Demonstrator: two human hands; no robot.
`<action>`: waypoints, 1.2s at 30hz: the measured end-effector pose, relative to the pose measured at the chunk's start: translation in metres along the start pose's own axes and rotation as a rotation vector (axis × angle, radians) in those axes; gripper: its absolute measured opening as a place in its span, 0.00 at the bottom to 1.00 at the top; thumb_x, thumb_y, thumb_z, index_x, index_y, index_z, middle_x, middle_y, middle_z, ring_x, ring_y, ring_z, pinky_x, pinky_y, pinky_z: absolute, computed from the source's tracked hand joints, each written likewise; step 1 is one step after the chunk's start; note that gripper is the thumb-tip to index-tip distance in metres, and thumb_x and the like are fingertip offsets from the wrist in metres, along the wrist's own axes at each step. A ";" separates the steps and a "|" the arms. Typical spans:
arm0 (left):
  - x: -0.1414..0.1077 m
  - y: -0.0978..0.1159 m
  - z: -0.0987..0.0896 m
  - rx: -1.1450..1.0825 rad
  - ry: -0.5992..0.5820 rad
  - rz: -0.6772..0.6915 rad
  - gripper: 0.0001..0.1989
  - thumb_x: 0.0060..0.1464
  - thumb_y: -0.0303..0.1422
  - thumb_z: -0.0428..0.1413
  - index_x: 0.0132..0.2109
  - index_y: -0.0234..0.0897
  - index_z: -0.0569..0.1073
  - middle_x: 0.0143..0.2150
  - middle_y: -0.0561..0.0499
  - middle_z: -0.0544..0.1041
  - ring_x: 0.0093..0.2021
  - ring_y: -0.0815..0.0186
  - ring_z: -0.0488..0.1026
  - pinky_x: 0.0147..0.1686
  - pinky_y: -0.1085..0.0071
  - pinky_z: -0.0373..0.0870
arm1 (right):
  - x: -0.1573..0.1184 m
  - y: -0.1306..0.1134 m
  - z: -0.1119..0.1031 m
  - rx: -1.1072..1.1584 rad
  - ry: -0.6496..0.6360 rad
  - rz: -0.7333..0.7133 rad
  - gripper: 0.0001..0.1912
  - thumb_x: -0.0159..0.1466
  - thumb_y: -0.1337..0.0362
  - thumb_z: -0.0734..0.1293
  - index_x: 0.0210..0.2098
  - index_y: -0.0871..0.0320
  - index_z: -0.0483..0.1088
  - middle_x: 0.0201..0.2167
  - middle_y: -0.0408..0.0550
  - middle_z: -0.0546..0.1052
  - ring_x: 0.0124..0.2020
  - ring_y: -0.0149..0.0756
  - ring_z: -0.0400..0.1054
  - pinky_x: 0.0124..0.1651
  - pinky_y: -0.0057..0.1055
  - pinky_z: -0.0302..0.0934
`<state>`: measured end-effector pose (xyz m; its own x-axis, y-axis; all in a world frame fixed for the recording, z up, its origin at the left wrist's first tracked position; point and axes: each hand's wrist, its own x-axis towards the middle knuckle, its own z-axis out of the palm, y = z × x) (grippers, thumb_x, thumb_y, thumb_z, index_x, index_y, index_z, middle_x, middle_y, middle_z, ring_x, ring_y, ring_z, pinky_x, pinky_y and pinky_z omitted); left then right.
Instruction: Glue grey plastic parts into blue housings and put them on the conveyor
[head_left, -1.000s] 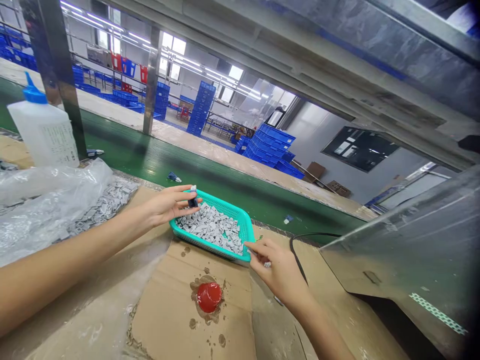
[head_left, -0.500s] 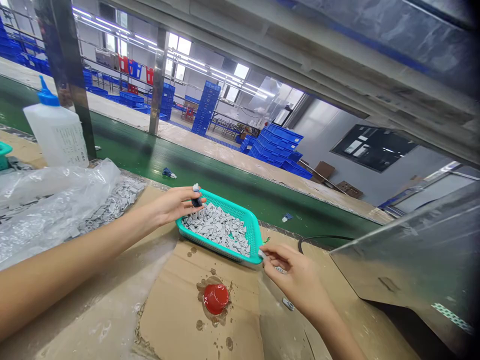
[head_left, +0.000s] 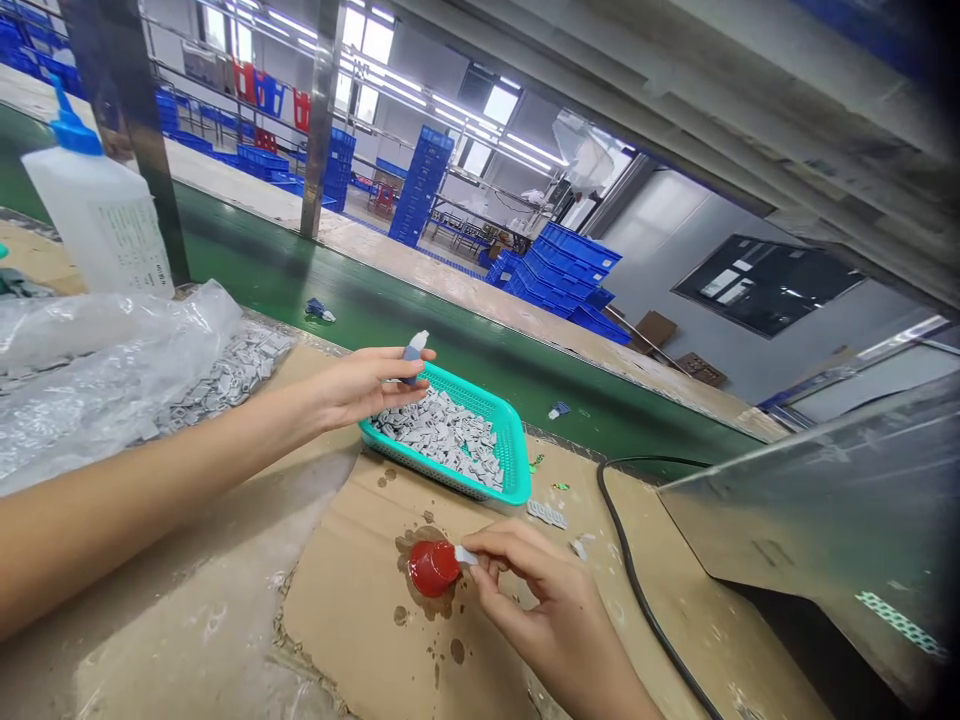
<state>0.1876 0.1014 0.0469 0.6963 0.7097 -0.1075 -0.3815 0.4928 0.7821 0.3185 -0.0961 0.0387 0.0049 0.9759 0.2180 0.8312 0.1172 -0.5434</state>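
Observation:
My left hand (head_left: 371,385) is closed around a small dark-blue piece with a white tip (head_left: 414,354), held over the left end of a green plastic basket (head_left: 517,470). Many small light-grey plastic parts (head_left: 450,430) lie in the basket. With thumb and fingertips, my right hand (head_left: 544,590) pinches a small light-grey plastic part (head_left: 465,555). Its end is at the top right edge of a wet red cup-shaped object (head_left: 431,570), which sits on stained cardboard (head_left: 360,620). Whether the part touches the red object, I cannot tell for sure.
A white bottle with a blue nozzle (head_left: 105,215) and a clear plastic bag (head_left: 112,370) over grey parts stand left. Behind runs a green conveyor belt (head_left: 480,350) carrying blue-and-white pieces (head_left: 559,411). A black cable (head_left: 626,560) and a metal box (head_left: 810,530) are on the right.
My right hand has moved from the basket's right corner down and left to the red object, carrying the grey part. My left hand has shifted slightly right and up with its blue-and-white piece.

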 end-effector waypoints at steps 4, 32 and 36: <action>0.001 -0.004 -0.004 0.038 -0.038 -0.003 0.09 0.44 0.22 0.58 0.35 0.33 0.75 0.26 0.53 0.70 0.29 0.74 0.68 0.40 0.72 0.66 | -0.001 0.000 -0.001 0.000 -0.011 0.001 0.09 0.56 0.75 0.60 0.29 0.58 0.70 0.25 0.44 0.71 0.25 0.29 0.64 0.28 0.23 0.59; -0.012 -0.012 0.012 0.469 -0.111 0.117 0.08 0.36 0.28 0.61 0.24 0.32 0.68 0.20 0.59 0.64 0.21 0.77 0.60 0.23 0.77 0.58 | -0.005 -0.007 -0.011 0.013 0.213 -0.042 0.08 0.56 0.73 0.63 0.30 0.57 0.73 0.27 0.46 0.75 0.30 0.33 0.70 0.32 0.25 0.66; -0.011 -0.019 0.012 0.489 -0.125 0.160 0.12 0.32 0.28 0.63 0.29 0.34 0.70 0.24 0.57 0.67 0.26 0.74 0.65 0.29 0.75 0.62 | -0.006 -0.005 -0.010 0.058 0.130 -0.041 0.08 0.56 0.73 0.64 0.29 0.57 0.73 0.27 0.47 0.76 0.30 0.32 0.70 0.32 0.25 0.66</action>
<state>0.1945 0.0786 0.0406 0.7310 0.6767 0.0876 -0.1815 0.0691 0.9810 0.3194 -0.1044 0.0484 0.0466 0.9385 0.3422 0.7988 0.1707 -0.5769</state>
